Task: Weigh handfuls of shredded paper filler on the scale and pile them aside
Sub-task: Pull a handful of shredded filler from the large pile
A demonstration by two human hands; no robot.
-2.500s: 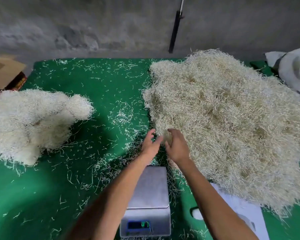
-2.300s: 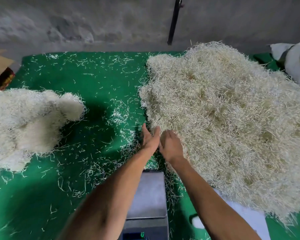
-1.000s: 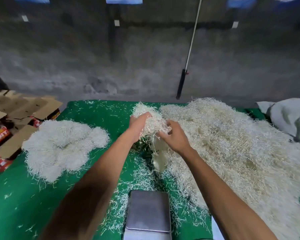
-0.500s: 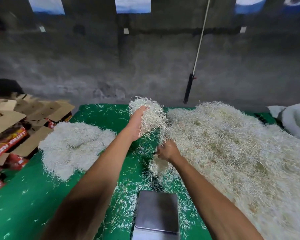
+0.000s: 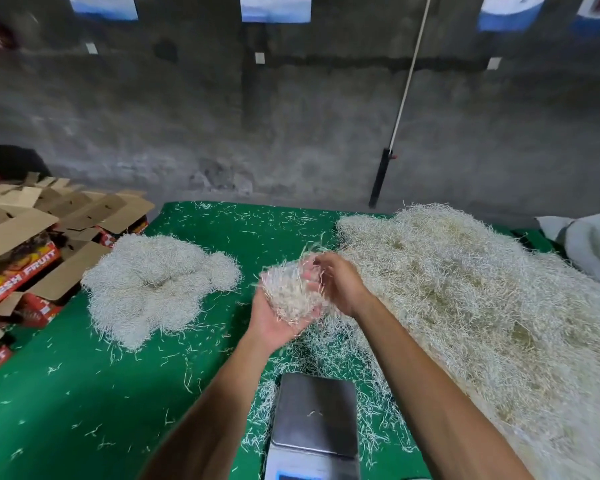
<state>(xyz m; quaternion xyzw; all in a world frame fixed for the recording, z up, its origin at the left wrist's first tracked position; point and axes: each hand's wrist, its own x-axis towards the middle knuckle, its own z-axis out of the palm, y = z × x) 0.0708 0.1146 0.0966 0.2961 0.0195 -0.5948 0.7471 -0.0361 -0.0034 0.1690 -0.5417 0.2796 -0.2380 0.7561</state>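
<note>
My left hand (image 5: 274, 325) is palm up and cups a handful of pale shredded paper (image 5: 290, 292) in the air above the green mat, just beyond the scale. My right hand (image 5: 342, 282) is against the clump's right side, fingers bent into the strands. The scale (image 5: 315, 415) sits near the bottom centre; its steel platform carries only a stray strand or two, and its display is cut off by the frame edge. The large source pile (image 5: 471, 306) fills the right side. A smaller whiter pile (image 5: 153, 285) lies at the left.
Loose strands litter the green mat (image 5: 66, 393), thickest around the scale. Flattened cardboard fruit boxes (image 5: 25, 261) are stacked off the mat's left edge. A grey sack (image 5: 589, 244) lies at the far right. A pole (image 5: 383, 174) leans on the concrete wall behind.
My left hand has come down and nearer with the handful, turning palm up. My right hand left the edge of the big pile and rose to the clump.
</note>
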